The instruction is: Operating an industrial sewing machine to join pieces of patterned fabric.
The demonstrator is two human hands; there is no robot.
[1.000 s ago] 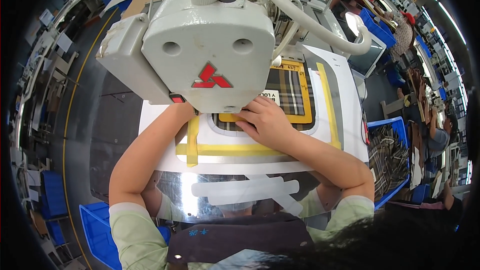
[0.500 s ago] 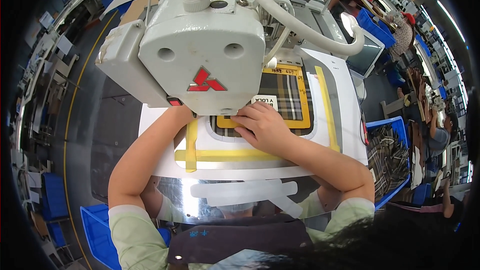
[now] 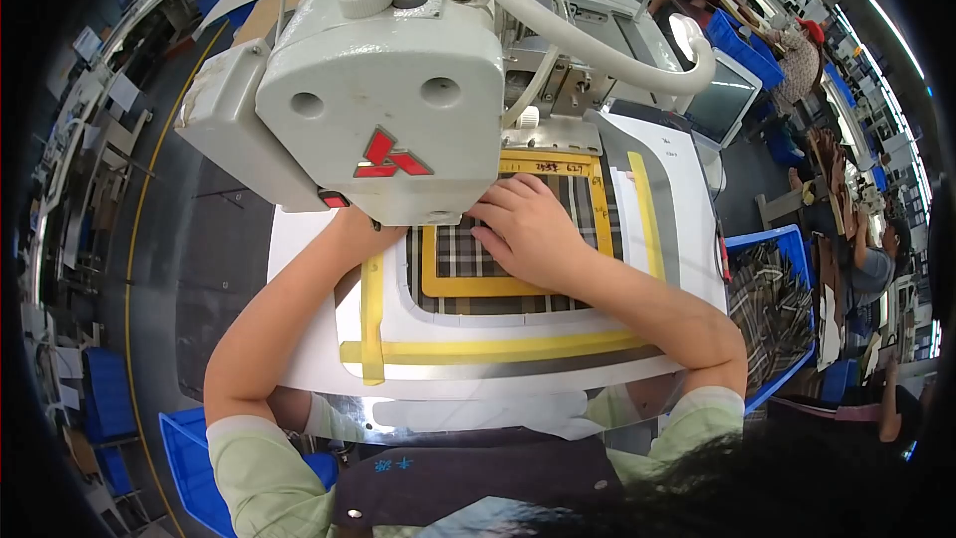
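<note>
Under the white sewing machine head (image 3: 383,90), a yellow frame (image 3: 478,286) lies over dark plaid fabric (image 3: 468,254) with light stripes. My right hand (image 3: 528,231) rests on that fabric inside the frame, fingers stretched toward the machine head and thumb apart; its fingertips are partly covered by the head's edge. My left hand (image 3: 380,231) reaches in from the left, and only its wrist side shows. Its fingers are hidden behind the machine head. Around the fabric is a white template sheet (image 3: 309,289) with yellow tape strips (image 3: 498,347) along its sides.
A blue bin (image 3: 797,249) heaped with plaid pieces stands to the right. Another blue bin (image 3: 194,468) is at lower left. A screen (image 3: 722,105) stands beyond the template. A white hose (image 3: 597,65) arcs over the machine. Other people work at the far right.
The template, with the yellow frame and plaid fabric, has shifted toward me. A white printed label that showed beside my right fingers is now out of sight. Both hands remain at the machine head.
</note>
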